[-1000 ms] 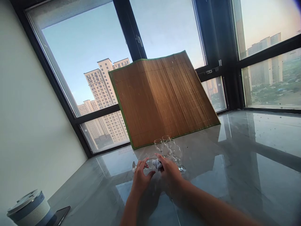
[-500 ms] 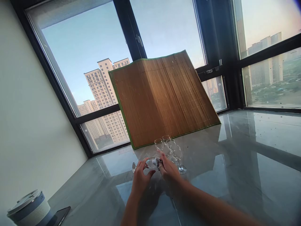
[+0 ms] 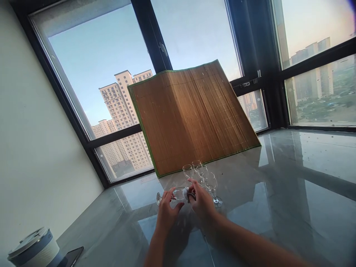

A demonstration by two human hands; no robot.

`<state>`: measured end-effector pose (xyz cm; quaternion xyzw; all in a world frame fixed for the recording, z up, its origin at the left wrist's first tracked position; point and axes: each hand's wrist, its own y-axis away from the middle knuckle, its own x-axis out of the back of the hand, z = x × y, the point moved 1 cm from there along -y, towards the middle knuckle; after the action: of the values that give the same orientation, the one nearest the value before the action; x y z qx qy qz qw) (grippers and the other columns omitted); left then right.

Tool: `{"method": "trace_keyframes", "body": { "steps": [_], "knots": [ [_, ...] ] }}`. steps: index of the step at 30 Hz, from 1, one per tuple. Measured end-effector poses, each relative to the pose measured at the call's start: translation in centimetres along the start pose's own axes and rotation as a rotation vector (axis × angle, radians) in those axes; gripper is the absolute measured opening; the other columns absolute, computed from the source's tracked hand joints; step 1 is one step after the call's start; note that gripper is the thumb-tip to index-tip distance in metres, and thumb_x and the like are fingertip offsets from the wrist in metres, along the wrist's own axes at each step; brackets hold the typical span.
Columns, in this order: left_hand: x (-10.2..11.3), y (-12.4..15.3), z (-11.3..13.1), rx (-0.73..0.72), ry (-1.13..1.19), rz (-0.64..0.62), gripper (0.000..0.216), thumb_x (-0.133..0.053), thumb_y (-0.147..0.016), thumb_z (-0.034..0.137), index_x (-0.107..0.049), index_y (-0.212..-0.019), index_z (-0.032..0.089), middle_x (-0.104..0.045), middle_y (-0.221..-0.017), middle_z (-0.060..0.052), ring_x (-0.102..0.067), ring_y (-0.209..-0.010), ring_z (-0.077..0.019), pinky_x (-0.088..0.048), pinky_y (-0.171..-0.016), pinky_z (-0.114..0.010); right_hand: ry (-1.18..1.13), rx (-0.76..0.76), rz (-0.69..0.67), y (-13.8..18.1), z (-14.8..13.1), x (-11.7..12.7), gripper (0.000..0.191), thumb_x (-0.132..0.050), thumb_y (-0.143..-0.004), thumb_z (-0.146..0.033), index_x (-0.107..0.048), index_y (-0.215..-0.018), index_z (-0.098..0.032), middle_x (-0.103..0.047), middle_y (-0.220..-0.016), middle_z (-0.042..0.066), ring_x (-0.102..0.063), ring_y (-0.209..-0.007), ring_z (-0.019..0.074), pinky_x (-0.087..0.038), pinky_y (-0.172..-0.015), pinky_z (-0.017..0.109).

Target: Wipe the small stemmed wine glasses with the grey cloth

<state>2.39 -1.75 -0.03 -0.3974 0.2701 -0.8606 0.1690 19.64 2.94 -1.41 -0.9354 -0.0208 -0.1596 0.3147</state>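
Note:
My left hand is closed around a clear stemmed glass held sideways, its foot to the left and its bowl to the right. At the glass's mouth, my right hand grips a small greyish cloth and presses it to the rim; part of the cloth is hidden by the fingers. Just beyond the right hand, several more stemmed glasses stand upright in a cluster on the glossy grey surface. The right hand partly covers the nearest ones.
Behind the glasses a brown bamboo mat with green edging leans against the window. At the lower left are a lidded cup and a dark phone. A white wall bounds the left side.
My right hand has shifted and turned slightly at the glass's mouth, with the cloth still in it. My left hand and its glass look almost unmoved.

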Motion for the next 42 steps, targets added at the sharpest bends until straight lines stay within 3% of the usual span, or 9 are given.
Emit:
{"method": "trace_keyframes", "body": {
  "steps": [6, 14, 19, 24, 29, 33, 37, 39, 42],
  "knots": [
    [-0.3, 0.2, 0.1, 0.006, -0.007, -0.058, 0.056, -0.071, -0.075, 0.03, -0.06, -0.13, 0.024, -0.063, -0.098, -0.005, -0.062, -0.089, -0.0222, -0.052, -0.083, -0.039, -0.095, -0.082, -0.072, -0.1, -0.7, 0.3, 0.047, -0.045, -0.088, -0.02, -0.051, -0.134, -0.025, -0.074, -0.1, 0.004, -0.069, -0.091, 0.0226, -0.05, -0.081, 0.036],
    [0.0, 0.1, 0.2, 0.032, -0.035, 0.005, 0.054, -0.072, -0.077, 0.034, -0.061, -0.129, 0.022, -0.063, -0.099, -0.005, -0.061, -0.089, -0.0216, -0.051, -0.084, -0.039, -0.348, -0.029, -0.116, 0.0, -0.5, 0.2, 0.082, -0.045, -0.062, -0.002, -0.04, -0.14, -0.025, -0.071, -0.114, 0.005, -0.066, -0.108, 0.0207, -0.049, -0.1, 0.038],
    [0.2, -0.1, 0.1, 0.084, -0.006, 0.09, 0.049, -0.071, -0.081, 0.038, -0.061, -0.126, 0.023, -0.064, -0.099, -0.005, -0.061, -0.086, -0.0208, -0.052, -0.084, -0.038, -0.268, 0.052, 0.057, 0.4, -0.4, -0.3, 0.072, -0.047, -0.072, -0.006, -0.037, -0.14, -0.024, -0.055, -0.13, 0.011, -0.063, -0.108, 0.0208, -0.053, -0.094, 0.038],
    [0.3, -0.2, 0.1, 0.084, -0.004, 0.103, 0.048, -0.071, -0.08, 0.036, -0.061, -0.126, 0.025, -0.065, -0.098, -0.004, -0.061, -0.087, -0.0209, -0.052, -0.083, -0.036, -0.192, 0.077, 0.075, 0.3, -0.1, -0.6, 0.057, -0.047, -0.077, -0.007, -0.047, -0.132, -0.023, -0.063, -0.109, 0.008, -0.063, -0.098, 0.0213, -0.052, -0.092, 0.038],
    [-0.1, 0.1, 0.4, 0.066, 0.004, 0.005, 0.052, -0.072, -0.077, 0.032, -0.062, -0.127, 0.022, -0.064, -0.097, -0.005, -0.063, -0.086, -0.0206, -0.053, -0.082, -0.036, -0.205, -0.028, 0.024, 0.1, 0.1, -0.6, 0.044, -0.043, -0.085, -0.012, -0.052, -0.126, -0.021, -0.068, -0.1, 0.006, -0.067, -0.09, 0.0208, -0.053, -0.085, 0.036],
    [-0.1, 0.2, 0.7, 0.058, -0.023, -0.051, 0.054, -0.072, -0.075, 0.03, -0.062, -0.127, 0.022, -0.065, -0.1, -0.005, -0.063, -0.086, -0.0205, -0.052, -0.082, -0.037, -0.227, -0.032, -0.084, 0.3, 0.0, -0.9, 0.054, -0.042, -0.074, -0.005, -0.053, -0.125, -0.02, -0.069, -0.104, 0.008, -0.067, -0.097, 0.0213, -0.052, -0.091, 0.038],
    [0.3, 0.0, 0.7, 0.082, -0.028, 0.016, 0.052, -0.071, -0.079, 0.035, -0.061, -0.128, 0.023, -0.064, -0.103, -0.006, -0.061, -0.088, -0.0214, -0.052, -0.084, -0.038, -0.204, 0.087, 0.0, 0.6, 0.4, -1.2, 0.075, -0.044, -0.061, -0.001, -0.046, -0.133, -0.022, -0.06, -0.127, 0.009, -0.057, -0.121, 0.0221, -0.045, -0.105, 0.04],
    [0.4, 0.0, 0.7, 0.088, -0.027, 0.047, 0.051, -0.072, -0.079, 0.034, -0.061, -0.128, 0.025, -0.064, -0.101, -0.005, -0.061, -0.087, -0.0211, -0.051, -0.085, -0.038, -0.161, 0.094, 0.062, 0.6, 0.7, -1.3, 0.077, -0.044, -0.061, -0.003, -0.044, -0.135, -0.024, -0.055, -0.135, 0.009, -0.051, -0.129, 0.0234, -0.041, -0.109, 0.043],
    [0.4, -0.1, 0.7, 0.082, -0.036, 0.065, 0.049, -0.072, -0.078, 0.033, -0.063, -0.126, 0.025, -0.064, -0.099, -0.005, -0.06, -0.087, -0.0216, -0.051, -0.084, -0.037, -0.131, -0.019, 0.027, 0.4, 1.1, -1.3, 0.071, -0.046, -0.069, -0.007, -0.041, -0.138, -0.025, -0.062, -0.127, 0.008, -0.061, -0.116, 0.0237, -0.047, -0.1, 0.042]
  ]
}}
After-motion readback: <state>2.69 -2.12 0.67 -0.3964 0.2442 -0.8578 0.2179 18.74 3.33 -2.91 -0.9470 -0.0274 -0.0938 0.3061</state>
